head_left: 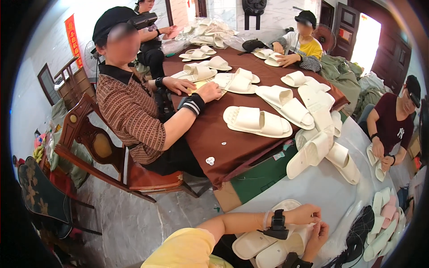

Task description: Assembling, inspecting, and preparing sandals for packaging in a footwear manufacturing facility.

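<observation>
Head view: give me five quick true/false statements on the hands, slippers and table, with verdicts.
1. Both hands meet at the pale slippers in front of the person. True: the left hand and right hand close together on the cream slippers.
2. The left wrist is bare. False: it wears a black wrist device.
3. The brown tablecloth carries many white slippers. True: a pair lies near its front edge.
4. The person in the striped brown shirt stands away from the table. False: they sit on a wooden chair with hands on the table.
5. The slippers on the table are black. False: they are white or cream.
</observation>
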Demonstrator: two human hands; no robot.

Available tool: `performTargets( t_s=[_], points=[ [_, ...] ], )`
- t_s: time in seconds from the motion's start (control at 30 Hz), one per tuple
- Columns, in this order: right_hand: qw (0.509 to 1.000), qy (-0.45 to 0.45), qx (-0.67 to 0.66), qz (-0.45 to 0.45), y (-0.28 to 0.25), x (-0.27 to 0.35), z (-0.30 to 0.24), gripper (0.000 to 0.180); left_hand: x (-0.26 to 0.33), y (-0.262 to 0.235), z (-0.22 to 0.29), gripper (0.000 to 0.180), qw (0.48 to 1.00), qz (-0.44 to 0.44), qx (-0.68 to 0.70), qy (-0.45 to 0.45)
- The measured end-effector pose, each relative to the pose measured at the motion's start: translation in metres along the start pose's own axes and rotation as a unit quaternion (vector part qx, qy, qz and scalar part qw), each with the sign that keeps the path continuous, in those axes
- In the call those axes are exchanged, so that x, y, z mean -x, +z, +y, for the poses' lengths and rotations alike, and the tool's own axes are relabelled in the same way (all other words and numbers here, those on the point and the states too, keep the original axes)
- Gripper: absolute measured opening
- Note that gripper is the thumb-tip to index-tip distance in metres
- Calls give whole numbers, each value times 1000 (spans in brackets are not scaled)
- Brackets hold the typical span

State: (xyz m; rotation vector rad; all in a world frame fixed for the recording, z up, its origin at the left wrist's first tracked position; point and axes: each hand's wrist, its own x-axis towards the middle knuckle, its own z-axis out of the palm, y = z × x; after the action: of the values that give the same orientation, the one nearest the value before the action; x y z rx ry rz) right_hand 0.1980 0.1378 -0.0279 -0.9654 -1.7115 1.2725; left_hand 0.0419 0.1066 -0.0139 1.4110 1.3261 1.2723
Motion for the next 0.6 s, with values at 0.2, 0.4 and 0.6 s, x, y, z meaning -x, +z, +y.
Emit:
performTargets(
  t_s=[0.2,0.4,0.6],
  points=[
    [1000,-6,7,8,0,0,-3,12,-3,-1,1,15,999,4,39,-22],
    [1000,-9,-19,8,3,1,-8,11,-2,-5,6,14,997,5,74,-26],
    [1000,-19,15,7,0,0,1,14,-2,-1,-3,17,998,-31,56,-18]
  ],
)
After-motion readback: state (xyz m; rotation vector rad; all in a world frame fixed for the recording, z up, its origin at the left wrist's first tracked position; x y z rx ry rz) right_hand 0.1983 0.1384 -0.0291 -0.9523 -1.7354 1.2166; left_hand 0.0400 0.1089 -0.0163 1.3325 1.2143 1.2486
